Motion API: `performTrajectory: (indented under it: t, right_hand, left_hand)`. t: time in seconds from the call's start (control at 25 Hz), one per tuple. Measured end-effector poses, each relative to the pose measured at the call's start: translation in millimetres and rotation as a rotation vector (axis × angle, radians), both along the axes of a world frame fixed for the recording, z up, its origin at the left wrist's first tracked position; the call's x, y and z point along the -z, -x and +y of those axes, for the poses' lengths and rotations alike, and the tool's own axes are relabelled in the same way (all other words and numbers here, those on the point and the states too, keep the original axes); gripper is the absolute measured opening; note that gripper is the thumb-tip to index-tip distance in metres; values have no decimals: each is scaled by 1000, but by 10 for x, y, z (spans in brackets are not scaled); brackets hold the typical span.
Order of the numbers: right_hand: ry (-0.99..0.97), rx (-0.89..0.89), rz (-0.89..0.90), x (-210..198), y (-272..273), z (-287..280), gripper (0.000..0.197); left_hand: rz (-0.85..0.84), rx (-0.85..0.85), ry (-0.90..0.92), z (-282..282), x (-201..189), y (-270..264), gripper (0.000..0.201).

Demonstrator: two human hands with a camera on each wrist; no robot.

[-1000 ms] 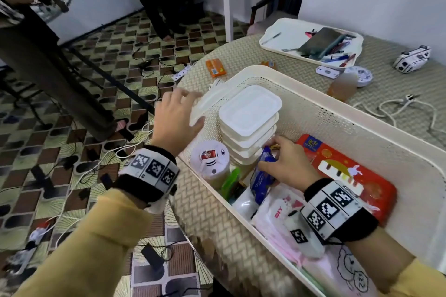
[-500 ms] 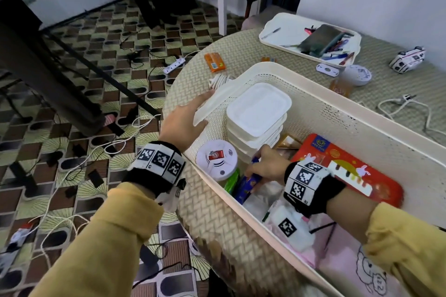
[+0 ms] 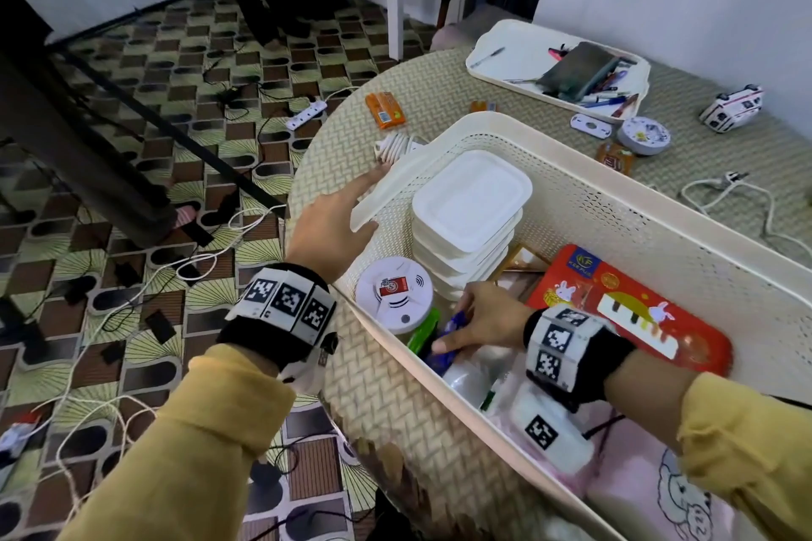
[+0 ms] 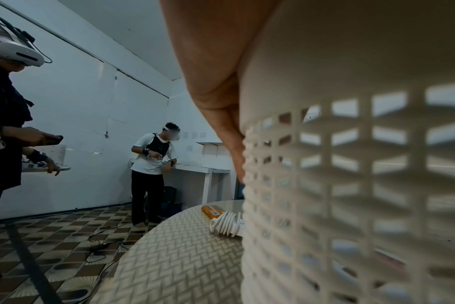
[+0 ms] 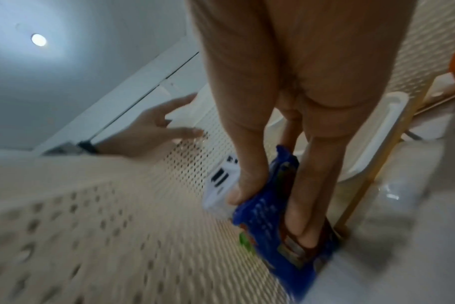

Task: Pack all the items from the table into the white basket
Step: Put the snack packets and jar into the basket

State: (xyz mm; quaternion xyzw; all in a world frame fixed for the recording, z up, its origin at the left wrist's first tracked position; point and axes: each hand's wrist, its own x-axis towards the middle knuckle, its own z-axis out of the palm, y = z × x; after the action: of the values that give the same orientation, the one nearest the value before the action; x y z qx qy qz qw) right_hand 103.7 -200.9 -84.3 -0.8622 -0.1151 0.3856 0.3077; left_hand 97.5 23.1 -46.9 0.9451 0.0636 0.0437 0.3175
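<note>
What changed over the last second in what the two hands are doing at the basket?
The right hand pushed the blue packet lower into the white basket, beside the smoke alarm, keeping its grip. The left hand shifted slightly along the rim, still steadying it. The stacked containers stayed put.

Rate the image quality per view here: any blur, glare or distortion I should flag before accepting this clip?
Head view: sharp, evenly lit, wide-angle bending at the edges; the white basket reads clearly. Left wrist view: basket wall and left hand fill the frame, soft from closeness; the room behind is sharper. Right wrist view: motion-smeared basket wall, ceiling lamp glare, right hand pinching the blue packet.
</note>
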Motion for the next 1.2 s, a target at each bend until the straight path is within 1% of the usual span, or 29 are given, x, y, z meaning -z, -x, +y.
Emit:
performTrajectory:
  t: [0.08, 0.12, 0.2, 0.24, 0.36, 0.48, 0.6, 0.68, 0.76, 0.84, 0.96, 1.0, 1.04, 1.12, 1.16, 1.2]
  right_hand:
    - [104, -79, -123, 68, 137, 105, 53]
    - [125, -65, -166, 114, 172, 130, 64]
    - [104, -3, -193, 169, 156, 161, 79]
    - [73, 2, -188, 191, 136, 155, 80]
    - [38, -45, -171, 256, 68, 126, 66]
    - [14, -42, -221, 349, 50, 163, 48]
    - [13, -78, -248, 358, 40, 189, 44]
    - [57, -153, -226, 309, 1, 143, 46]
    - [81, -217, -167, 202, -56, 65, 52]
    - [44, -220, -141, 3, -125, -12, 54]
    - [-96, -124, -110, -404, -235, -242, 40]
    - [-120, -118, -113, -527, -266, -345, 37]
    - [-103, -142, -153, -632, -281, -481, 35]
    - [61, -250, -279, -720, -266, -774, 34]
    - [152, -313, -323, -738, -218, -895, 40]
    - [209, -375, -337, -708, -168, -993, 49]
  left_hand:
    - [0, -4, 7, -9, -16, 15, 70]
    - [1, -6, 6, -12, -25, 27, 70]
    - [4, -16, 6, -14, -42, 33, 69]
    - [9, -18, 7, -20, -49, 34, 69]
    - [-6, -19, 12, -43, -69, 47, 68]
    - [-18, 3, 3, -40, -66, 45, 69]
    - [-3, -2, 9, -32, -75, 42, 69]
    - [4, -4, 17, -32, -86, 51, 69]
    - [5, 4, 9, -37, -93, 52, 69]
    - [1, 9, 0, -28, -93, 46, 68]
    - [-23, 14, 6, -25, -78, 47, 68]
    - [-29, 6, 7, -14, -71, 51, 68]
    - [-37, 2, 12, -13, -65, 51, 68]
    - [-43, 3, 21, -9, -54, 46, 68]
    - [-39, 6, 20, -9, -48, 41, 68]
    - [-35, 9, 17, -11, -46, 39, 68]
